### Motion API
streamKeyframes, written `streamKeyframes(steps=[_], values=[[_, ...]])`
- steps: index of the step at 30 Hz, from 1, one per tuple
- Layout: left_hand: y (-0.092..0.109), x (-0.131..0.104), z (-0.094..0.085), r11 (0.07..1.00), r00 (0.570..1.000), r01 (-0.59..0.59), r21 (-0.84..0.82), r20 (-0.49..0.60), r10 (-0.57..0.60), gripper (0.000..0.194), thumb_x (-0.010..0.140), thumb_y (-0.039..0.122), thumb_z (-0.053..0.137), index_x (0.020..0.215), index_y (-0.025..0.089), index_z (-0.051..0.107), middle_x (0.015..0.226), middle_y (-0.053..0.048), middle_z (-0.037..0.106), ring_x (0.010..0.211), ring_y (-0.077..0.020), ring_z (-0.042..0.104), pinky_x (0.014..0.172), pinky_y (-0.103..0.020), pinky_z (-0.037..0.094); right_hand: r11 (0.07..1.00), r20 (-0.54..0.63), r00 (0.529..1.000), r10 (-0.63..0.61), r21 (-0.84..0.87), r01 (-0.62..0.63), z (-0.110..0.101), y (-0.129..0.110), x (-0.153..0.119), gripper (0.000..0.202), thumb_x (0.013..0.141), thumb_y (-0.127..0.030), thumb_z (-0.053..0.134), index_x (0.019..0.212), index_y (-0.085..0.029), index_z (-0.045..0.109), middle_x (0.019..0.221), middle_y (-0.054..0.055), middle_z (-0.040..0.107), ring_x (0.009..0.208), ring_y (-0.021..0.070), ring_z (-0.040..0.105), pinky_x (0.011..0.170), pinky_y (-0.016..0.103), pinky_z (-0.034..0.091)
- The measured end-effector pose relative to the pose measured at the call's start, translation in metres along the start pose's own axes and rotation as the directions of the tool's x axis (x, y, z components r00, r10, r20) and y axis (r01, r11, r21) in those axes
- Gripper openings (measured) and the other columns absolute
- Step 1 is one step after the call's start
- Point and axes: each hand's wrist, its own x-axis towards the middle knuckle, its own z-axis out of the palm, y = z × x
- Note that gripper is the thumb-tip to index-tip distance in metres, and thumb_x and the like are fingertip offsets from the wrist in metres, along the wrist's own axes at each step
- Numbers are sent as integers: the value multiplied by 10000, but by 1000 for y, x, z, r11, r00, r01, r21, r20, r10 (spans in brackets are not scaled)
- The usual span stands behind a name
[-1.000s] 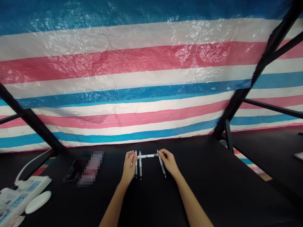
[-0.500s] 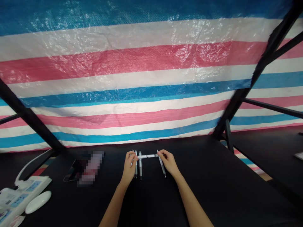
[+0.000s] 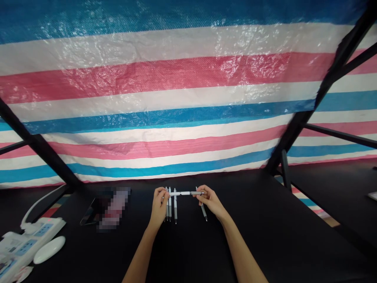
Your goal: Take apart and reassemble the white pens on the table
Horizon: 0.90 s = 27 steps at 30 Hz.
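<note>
A white pen [image 3: 185,193] with a grey grip lies crosswise between my hands, its tip pointing right. My left hand [image 3: 160,202] pinches its left end. My right hand [image 3: 209,198] has its fingers closed round the tip end. Under and beside my left fingers, several similar pens [image 3: 170,208] lie side by side on the black table, with one [image 3: 176,206] slightly apart to the right. Another pen [image 3: 204,211] slants down below my right hand, its upper part partly hidden by the fingers.
On the black table [image 3: 265,232], a dark phone-like device [image 3: 92,212] lies at the left beside a blurred patch. A white power strip [image 3: 32,239] and a white mouse-like object [image 3: 49,249] are at the far left. Black frame bars and a striped sheet [image 3: 176,145] stand behind.
The crosswise pen's grey grip and tip now show more at the right. My right fingers have shifted slightly along it, and my left hand has moved a little left.
</note>
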Motion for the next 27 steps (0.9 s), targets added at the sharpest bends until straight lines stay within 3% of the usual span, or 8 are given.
streamKeyframes(steps=[6,11,13,16,19,22,27], values=[[-4,0,0,1000,999,-5,-12,31,5,324,862,421,394,745,168,559,964,-71,455,757,-157,535,639,-292,464,999,-8,1000,0,-45,0,-2,0,1,353,699,-482,664,827,-169,562,734,41,667,476,95,515,499,238,412],[-3,-2,0,999,999,-37,22,39,36,325,860,418,398,723,172,559,958,-72,460,799,-170,534,689,-301,472,987,-28,1000,-7,-162,2,1,3,2,507,802,-586,467,549,-155,550,476,21,569,426,101,495,469,227,378],[-2,-2,0,999,999,-40,34,38,39,335,858,429,399,712,174,559,952,-71,463,799,-171,534,692,-302,478,982,-51,999,12,-188,-22,1,5,2,564,816,-613,402,533,-150,556,414,12,521,392,99,470,444,227,360],[0,-1,-1,999,1000,-21,27,17,21,354,854,451,395,713,173,564,948,-72,465,789,-172,540,682,-305,488,986,-90,996,-9,-167,-6,0,6,4,480,800,-584,464,788,-132,626,519,8,577,393,89,453,432,228,359],[0,-1,-1,1000,1000,1,-5,-5,-1,359,846,466,399,726,171,566,944,-71,465,741,-160,543,658,-305,497,997,-94,995,-37,-66,31,-2,7,5,480,698,-506,645,1036,-176,559,678,1,614,465,96,502,457,228,395],[-1,0,-1,1000,1000,1,-17,-9,-2,361,842,470,402,720,172,565,937,-69,466,721,-156,542,644,-305,501,999,-59,997,-45,-25,44,-5,7,5,441,646,-470,705,953,-185,566,752,22,630,528,107,533,487,233,417],[-3,-1,-1,1000,1000,-5,3,14,5,351,853,450,387,719,174,558,950,-73,462,751,-161,536,648,-299,499,993,-47,998,-40,-115,34,-4,3,3,360,730,-517,615,777,-160,601,674,31,630,486,97,494,493,234,393]])
